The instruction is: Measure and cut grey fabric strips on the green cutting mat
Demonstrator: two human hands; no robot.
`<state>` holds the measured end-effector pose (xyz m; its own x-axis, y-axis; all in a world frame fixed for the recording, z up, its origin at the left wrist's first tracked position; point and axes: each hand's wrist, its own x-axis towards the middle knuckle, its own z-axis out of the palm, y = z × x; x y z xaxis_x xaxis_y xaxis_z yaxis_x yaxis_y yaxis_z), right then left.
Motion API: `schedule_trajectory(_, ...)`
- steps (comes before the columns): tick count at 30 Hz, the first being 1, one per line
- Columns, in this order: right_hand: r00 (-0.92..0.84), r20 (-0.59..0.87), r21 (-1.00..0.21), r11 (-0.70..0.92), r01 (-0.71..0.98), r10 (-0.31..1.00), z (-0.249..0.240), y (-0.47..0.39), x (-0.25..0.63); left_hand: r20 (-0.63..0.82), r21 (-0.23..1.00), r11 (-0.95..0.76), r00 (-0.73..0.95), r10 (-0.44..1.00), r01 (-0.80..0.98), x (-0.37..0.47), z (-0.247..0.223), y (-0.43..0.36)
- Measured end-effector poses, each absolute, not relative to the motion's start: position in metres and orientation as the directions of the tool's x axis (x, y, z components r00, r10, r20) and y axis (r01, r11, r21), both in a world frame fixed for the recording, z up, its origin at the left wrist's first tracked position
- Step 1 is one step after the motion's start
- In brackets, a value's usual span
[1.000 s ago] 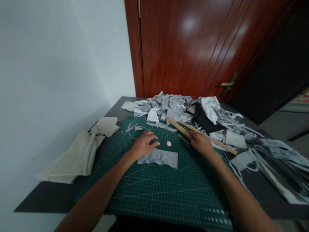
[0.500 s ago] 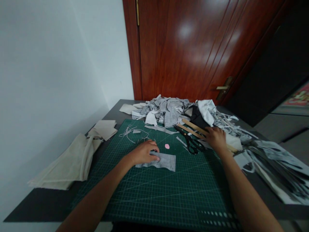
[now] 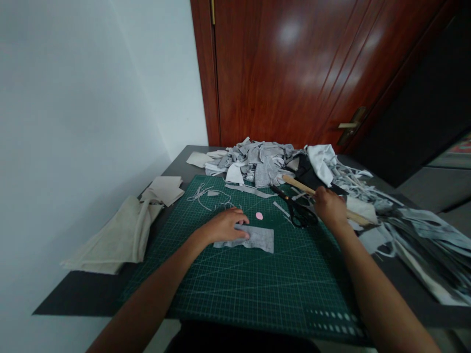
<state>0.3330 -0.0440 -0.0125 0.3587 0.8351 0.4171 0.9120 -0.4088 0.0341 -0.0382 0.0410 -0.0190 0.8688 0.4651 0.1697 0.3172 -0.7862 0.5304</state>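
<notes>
My left hand (image 3: 228,226) lies on a small rectangle of grey fabric (image 3: 262,238), thumb and fingers apart, covering its left end. The fabric is flat on the green cutting mat (image 3: 235,289), and its lower edge is wavy. In my right hand (image 3: 330,208) is a long light wooden ruler (image 3: 300,185), slanting over the right side of the mat. Its middle is hidden by my closed fingers. Black-handled scissors (image 3: 300,214) lie just left of my right hand. A pink chalk piece (image 3: 259,215) sits above the grey fabric.
A heap of grey and white fabric scraps (image 3: 257,159) spreads along the back. Cream cloth (image 3: 114,240) lies at the left. Loose threads (image 3: 202,193) and thin strips rest on the mat's far part. Long dark and light fabric strips (image 3: 430,255) lie at the right.
Two light wooden lengths showed apart near my right hand; now a single length shows, lifted in the closed hand. My left hand stays on the grey fabric. The view has shifted slightly.
</notes>
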Motion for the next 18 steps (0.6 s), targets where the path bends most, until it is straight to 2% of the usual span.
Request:
schedule_trajectory(2,0.346,0.45,0.0,-0.388,0.922,0.823,-0.004,-0.047,0.321,0.228,0.646,-0.695,0.788,0.571,0.316,-0.037,-0.02,0.044)
schedule_trajectory(3,0.302,0.449,-0.045,-0.317,0.947,0.841,0.0,-0.049,0.313,0.269,0.706,-0.636,0.711,0.649,0.313,-0.036,-0.019,0.046)
schedule_trajectory(6,0.024,0.347,-0.23,0.06,0.971,0.937,0.006,-0.056,0.275,0.428,0.798,-0.522,0.326,0.843,0.303,-0.039,-0.015,0.057)
schedule_trajectory(8,-0.169,0.227,-0.299,0.234,0.925,0.959,0.006,-0.063,0.245,0.508,0.807,-0.497,0.055,0.86,0.318,-0.046,-0.01,0.066)
schedule_trajectory(10,-0.301,0.102,-0.371,0.317,0.873,0.948,0.006,-0.071,0.218,0.542,0.815,-0.503,-0.073,0.837,0.286,-0.053,-0.005,0.075)
schedule_trajectory(12,-0.37,0.002,-0.425,0.336,0.84,0.929,0.006,-0.078,0.198,0.52,0.837,-0.506,-0.018,0.854,0.207,-0.06,-0.004,0.081)
schedule_trajectory(14,-0.398,-0.062,-0.43,0.335,0.838,0.915,0.007,-0.083,0.188,0.445,0.866,-0.479,0.216,0.869,0.142,-0.063,-0.004,0.082)
schedule_trajectory(16,-0.387,-0.098,-0.384,0.324,0.865,0.917,0.008,-0.086,0.184,0.325,0.888,-0.439,0.488,0.81,0.137,-0.063,-0.005,0.078)
schedule_trajectory(18,-0.361,-0.098,-0.292,0.32,0.901,0.928,0.01,-0.086,0.182,0.211,0.886,-0.429,0.672,0.709,0.175,-0.06,-0.006,0.071)
